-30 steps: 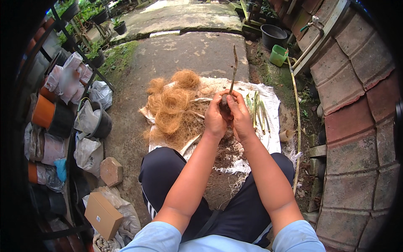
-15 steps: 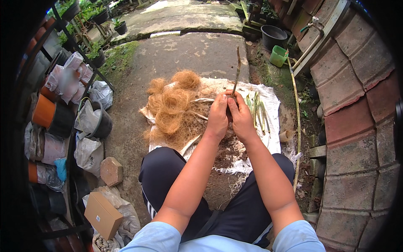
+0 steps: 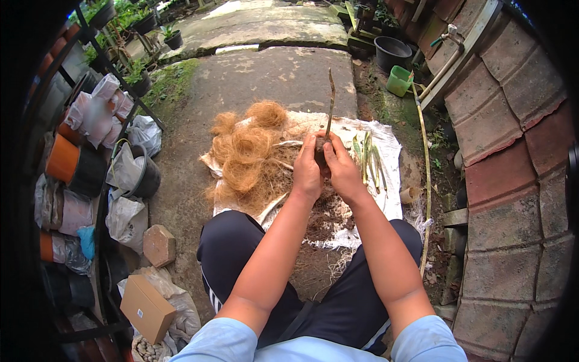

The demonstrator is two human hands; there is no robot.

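Fingers of the left hand (image 3: pixel 306 170) and the right hand (image 3: pixel 342 171) are clamped together around a dark root ball (image 3: pixel 321 152); its stick (image 3: pixel 329 102) rises toward 12 o'clock. I judge even, gentle pressure keeps it upright. Coconut fibre (image 3: pixel 244 160) lies at 9 o'clock, green cuttings (image 3: pixel 368 160) at 3 o'clock on the white sack (image 3: pixel 386 199).

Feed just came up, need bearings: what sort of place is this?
Likely a home garden or nursery yard: stacked pots on the left, potted plants along a concrete path, coconut fibre on a sheet.
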